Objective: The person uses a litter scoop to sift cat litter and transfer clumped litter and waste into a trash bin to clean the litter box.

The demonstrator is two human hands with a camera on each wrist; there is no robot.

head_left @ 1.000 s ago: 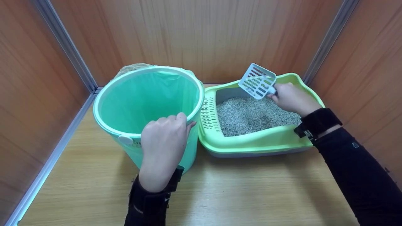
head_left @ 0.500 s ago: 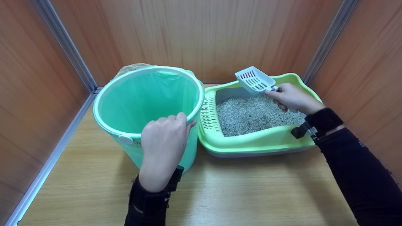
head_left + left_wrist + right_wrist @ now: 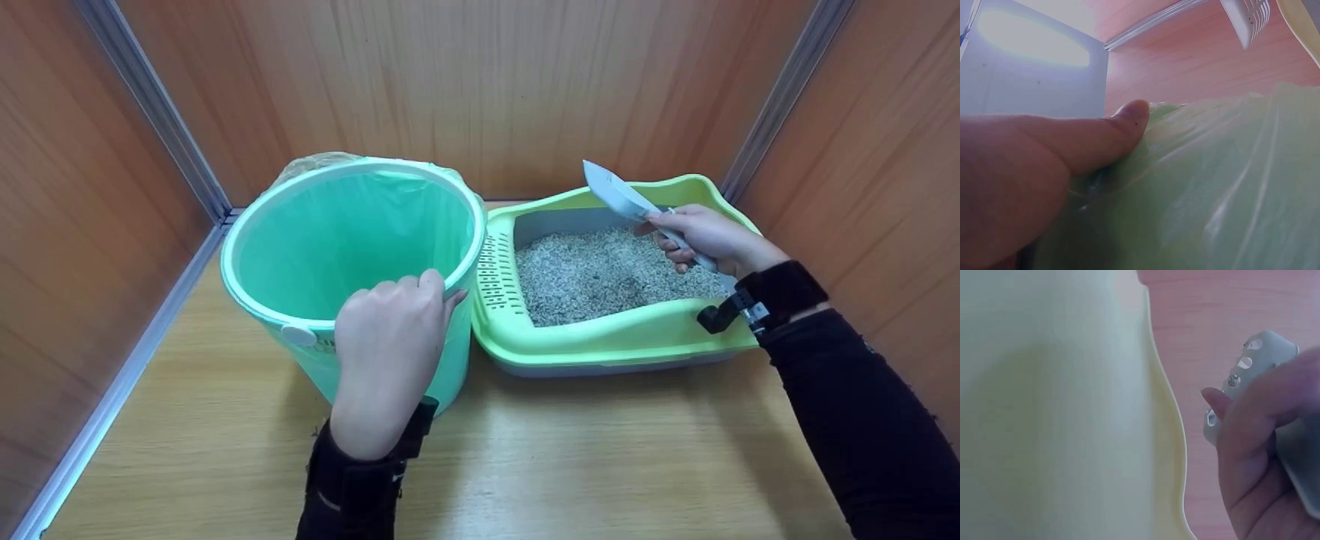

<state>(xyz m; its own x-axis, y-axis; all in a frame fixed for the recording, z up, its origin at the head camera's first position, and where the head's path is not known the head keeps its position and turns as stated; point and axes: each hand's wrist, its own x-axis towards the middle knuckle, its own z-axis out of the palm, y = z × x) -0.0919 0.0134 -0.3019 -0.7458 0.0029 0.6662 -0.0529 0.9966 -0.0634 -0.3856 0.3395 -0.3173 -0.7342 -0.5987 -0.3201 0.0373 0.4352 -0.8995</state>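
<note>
My left hand (image 3: 394,337) grips the near right rim of a mint-green trash bin (image 3: 450,364), fingers over the edge. In the left wrist view the thumb (image 3: 1123,126) presses on the thin green bin liner (image 3: 1224,180). My right hand (image 3: 716,236) holds a pale litter scoop (image 3: 616,193) by its handle, above the back of the litter box (image 3: 585,346). The scoop head is tilted nearly edge-on in the head view, pointing up and left. Small grey bits sit in its slots in the right wrist view. Grey litter (image 3: 589,274) fills the box.
The bin and the litter box stand side by side on a wood-look floor (image 3: 540,465). Wooden panels (image 3: 480,90) with metal corner strips enclose the back and both sides. A crumpled clear bag edge (image 3: 319,161) shows behind the bin rim.
My right hand has rolled the scoop from facing the camera to nearly edge-on, above the litter box. The left hand stays on the bin rim.
</note>
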